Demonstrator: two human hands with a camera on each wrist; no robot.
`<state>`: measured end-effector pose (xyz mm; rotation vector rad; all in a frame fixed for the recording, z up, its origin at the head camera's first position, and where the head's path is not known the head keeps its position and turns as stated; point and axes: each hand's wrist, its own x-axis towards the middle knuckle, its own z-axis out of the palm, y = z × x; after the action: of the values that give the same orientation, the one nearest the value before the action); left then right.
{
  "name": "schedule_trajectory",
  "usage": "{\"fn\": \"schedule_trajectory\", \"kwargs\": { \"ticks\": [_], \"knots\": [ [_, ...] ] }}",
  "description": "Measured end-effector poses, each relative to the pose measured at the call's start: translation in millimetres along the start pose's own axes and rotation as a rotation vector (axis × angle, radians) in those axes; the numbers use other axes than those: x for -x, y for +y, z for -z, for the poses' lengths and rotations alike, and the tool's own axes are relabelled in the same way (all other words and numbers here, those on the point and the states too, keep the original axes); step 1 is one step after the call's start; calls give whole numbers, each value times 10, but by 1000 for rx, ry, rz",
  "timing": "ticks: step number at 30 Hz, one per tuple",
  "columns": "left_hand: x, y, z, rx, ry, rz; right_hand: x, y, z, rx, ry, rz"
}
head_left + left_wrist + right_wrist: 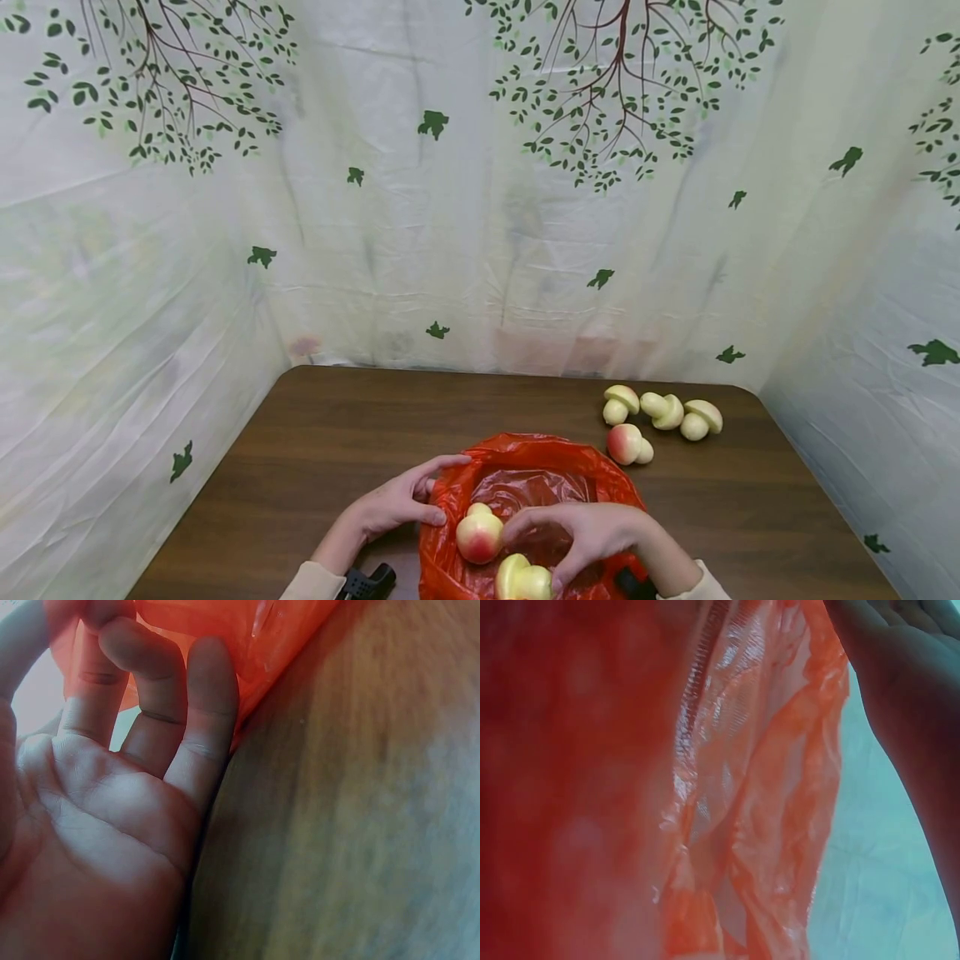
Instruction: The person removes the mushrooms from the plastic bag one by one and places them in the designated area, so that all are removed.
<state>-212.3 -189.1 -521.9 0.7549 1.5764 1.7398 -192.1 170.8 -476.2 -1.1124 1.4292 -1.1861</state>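
Observation:
A red plastic bag [525, 446] lies with its mouth spread at the table's front middle. Inside it are a mushroom with a red-blushed cap [478, 537] and a pale yellow mushroom [525, 579], cut off by the frame's lower edge. My left hand [393, 504] holds the bag's left rim, thumb and fingers apart; in the left wrist view its bent fingers [154, 682] meet the red film. Over the bag's mouth, my right hand [588, 533] has its fingers spread between the two mushrooms, thumb beside the yellow one. Red film fills much of the right wrist view.
Several more mushrooms stand at the table's back right: a pale one [621, 403], two beside it [663, 410], and a red-capped one [628, 445] nearer the bag. The brown table [360, 408] meets a leaf-printed white curtain [480, 250] behind and on both sides.

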Motion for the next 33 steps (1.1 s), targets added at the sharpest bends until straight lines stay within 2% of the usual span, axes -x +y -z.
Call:
{"fn": "schedule_trajectory", "kwargs": {
  "ticks": [4, 12, 25, 33],
  "knots": [
    [-4, 2, 3, -7, -1, -2, -34, 38, 2, -26, -54, 8],
    [-10, 8, 6, -12, 4, 1, -58, 79, 8, -48, -101, -22],
    [-8, 17, 8, -5, -3, -4, -49, 107, 17, -94, -79, -96],
    [0, 5, 3, -8, 3, 8, -39, 137, 21, -121, -80, -104]
  ]
}}
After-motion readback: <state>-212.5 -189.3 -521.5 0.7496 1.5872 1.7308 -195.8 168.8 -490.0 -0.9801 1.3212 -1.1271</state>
